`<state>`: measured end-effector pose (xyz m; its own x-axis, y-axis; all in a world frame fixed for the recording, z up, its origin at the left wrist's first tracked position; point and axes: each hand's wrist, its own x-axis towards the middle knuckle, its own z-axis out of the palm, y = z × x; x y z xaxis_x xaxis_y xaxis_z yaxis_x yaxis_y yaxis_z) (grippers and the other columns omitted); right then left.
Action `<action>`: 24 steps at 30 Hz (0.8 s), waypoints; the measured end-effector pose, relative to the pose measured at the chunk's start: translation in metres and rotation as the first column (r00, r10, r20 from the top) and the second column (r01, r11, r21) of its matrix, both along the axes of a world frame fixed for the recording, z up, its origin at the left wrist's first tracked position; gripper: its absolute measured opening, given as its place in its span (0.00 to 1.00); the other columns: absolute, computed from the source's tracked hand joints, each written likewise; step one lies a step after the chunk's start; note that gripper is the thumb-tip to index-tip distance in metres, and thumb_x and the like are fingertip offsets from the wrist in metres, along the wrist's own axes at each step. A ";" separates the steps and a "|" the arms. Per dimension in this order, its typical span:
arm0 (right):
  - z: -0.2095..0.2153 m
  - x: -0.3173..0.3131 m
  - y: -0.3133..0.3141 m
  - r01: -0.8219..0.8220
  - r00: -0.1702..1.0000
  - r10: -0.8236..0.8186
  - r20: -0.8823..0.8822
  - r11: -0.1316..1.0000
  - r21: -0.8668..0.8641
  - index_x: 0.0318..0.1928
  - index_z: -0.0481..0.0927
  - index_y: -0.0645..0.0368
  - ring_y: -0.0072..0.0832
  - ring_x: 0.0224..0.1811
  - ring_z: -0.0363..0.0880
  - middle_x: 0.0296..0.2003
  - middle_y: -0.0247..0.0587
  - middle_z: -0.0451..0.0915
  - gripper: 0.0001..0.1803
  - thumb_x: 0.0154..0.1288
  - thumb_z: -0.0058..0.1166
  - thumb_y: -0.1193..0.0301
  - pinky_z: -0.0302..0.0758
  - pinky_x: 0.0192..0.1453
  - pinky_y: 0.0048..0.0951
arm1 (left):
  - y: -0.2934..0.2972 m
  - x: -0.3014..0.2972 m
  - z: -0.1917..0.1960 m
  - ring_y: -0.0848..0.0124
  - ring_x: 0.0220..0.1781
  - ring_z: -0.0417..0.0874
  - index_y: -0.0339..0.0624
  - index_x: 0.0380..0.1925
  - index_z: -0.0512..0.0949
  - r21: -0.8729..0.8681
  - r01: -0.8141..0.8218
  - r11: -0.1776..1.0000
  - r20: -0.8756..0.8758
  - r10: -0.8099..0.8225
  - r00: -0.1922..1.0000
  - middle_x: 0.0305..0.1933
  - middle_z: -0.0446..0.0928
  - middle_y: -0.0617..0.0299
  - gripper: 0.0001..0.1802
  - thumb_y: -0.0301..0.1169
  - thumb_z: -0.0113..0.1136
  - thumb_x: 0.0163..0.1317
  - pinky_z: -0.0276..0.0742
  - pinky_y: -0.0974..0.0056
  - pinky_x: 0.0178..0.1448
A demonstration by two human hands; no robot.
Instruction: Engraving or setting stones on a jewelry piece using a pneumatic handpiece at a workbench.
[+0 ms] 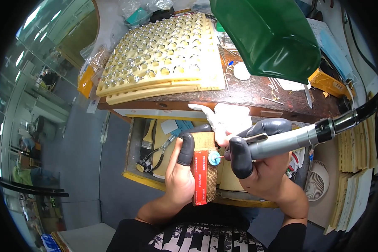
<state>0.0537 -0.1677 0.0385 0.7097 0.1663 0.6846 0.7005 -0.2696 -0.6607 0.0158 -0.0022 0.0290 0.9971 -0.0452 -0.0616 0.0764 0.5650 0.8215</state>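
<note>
Your left hand (179, 178) clamps a red-taped brown block (203, 176), lengthwise near-to-far, your right hand (264, 170) gripping a silver cylindrical handpiece (283, 143), its round blue disc (213, 158) at the block's right edge.

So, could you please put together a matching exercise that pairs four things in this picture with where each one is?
Things:
1. Grey handpiece
2. Red-taped block
3. Cream ring tray
4. White fan

Places:
A. On the wooden bench
B. To the right of the open drawer
C. Held in the right hand
D. Held in the left hand

Right pairs: 1-C, 2-D, 3-A, 4-B.
</note>
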 end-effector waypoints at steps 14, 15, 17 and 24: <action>0.003 0.001 0.000 -0.022 0.999 0.022 0.026 1.000 -0.001 0.35 0.85 0.67 0.23 0.26 0.83 0.29 0.41 0.83 0.07 0.68 0.56 0.76 0.80 0.33 0.24 | -0.003 0.000 0.002 0.67 0.58 0.79 0.37 0.63 0.67 0.030 -0.033 0.999 0.007 0.032 0.999 0.57 0.76 0.51 0.24 0.43 0.35 0.81 0.75 0.61 0.63; 0.003 0.001 -0.001 -0.021 0.999 0.021 0.026 1.000 -0.001 0.35 0.85 0.67 0.23 0.26 0.83 0.29 0.41 0.83 0.07 0.68 0.56 0.76 0.80 0.33 0.24 | -0.003 0.000 0.001 0.67 0.58 0.79 0.36 0.63 0.67 0.020 -0.032 0.999 0.008 0.032 0.999 0.58 0.76 0.51 0.24 0.43 0.35 0.81 0.75 0.61 0.64; 0.000 0.002 -0.002 -0.007 0.998 0.008 0.069 1.000 -0.020 0.35 0.85 0.66 0.23 0.25 0.83 0.28 0.40 0.83 0.07 0.68 0.56 0.76 0.80 0.33 0.24 | -0.003 0.000 0.001 0.67 0.58 0.79 0.36 0.63 0.67 0.009 -0.032 0.999 0.009 0.032 0.999 0.58 0.76 0.51 0.24 0.43 0.35 0.81 0.75 0.61 0.64; 0.002 0.000 -0.002 -0.033 0.999 0.033 -0.013 0.999 0.004 0.36 0.86 0.66 0.22 0.25 0.83 0.29 0.40 0.84 0.07 0.68 0.57 0.76 0.80 0.33 0.23 | -0.002 0.000 0.001 0.66 0.59 0.78 0.36 0.63 0.66 0.020 -0.018 1.000 0.020 0.018 1.000 0.58 0.75 0.50 0.24 0.43 0.34 0.82 0.74 0.61 0.64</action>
